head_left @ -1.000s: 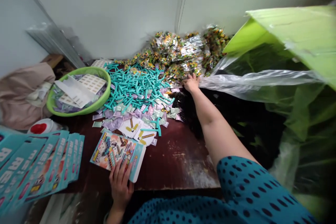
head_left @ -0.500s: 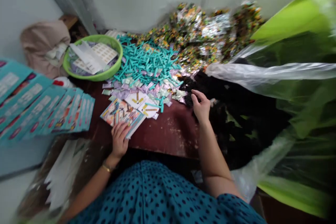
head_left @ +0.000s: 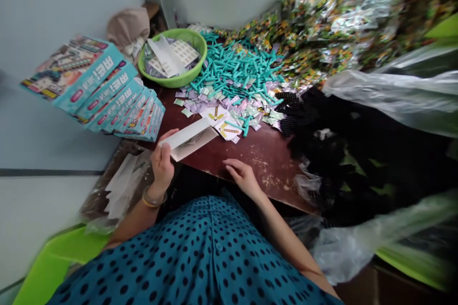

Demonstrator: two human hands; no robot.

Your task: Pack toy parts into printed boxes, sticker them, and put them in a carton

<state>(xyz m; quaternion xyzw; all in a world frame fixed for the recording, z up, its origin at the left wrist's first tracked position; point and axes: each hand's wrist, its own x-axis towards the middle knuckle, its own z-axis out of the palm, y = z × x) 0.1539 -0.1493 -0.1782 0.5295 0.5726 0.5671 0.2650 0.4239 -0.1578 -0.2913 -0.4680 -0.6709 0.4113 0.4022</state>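
Note:
My left hand [head_left: 163, 162] grips one end of a small box [head_left: 191, 139], whose white open side faces up and toward me at the table's front edge. Some contents show dimly inside it. To the right, my right hand [head_left: 240, 174] hovers near the table edge, its fingers drawn together; whether something small is between them cannot be made out. Just beyond the box lie two white cards [head_left: 229, 130] with pickaxe pictures, a few teal sticks on them. Behind are small pink, green and purple packets [head_left: 193, 105] and a heap of teal sticks [head_left: 232, 69].
A green basket [head_left: 203, 52] with papers stands at the back left, near stacked teal boxes [head_left: 118, 90]. Shiny orange-green packets [head_left: 307, 24] line the wall. Black material [head_left: 343, 152] and clear plastic [head_left: 393, 90] cover the right side of the brown table [head_left: 265, 157].
My left hand has taken hold of the box and tipped it, open side now showing. My right hand has left the black material and moved back to the table's front edge. The view has shifted left.

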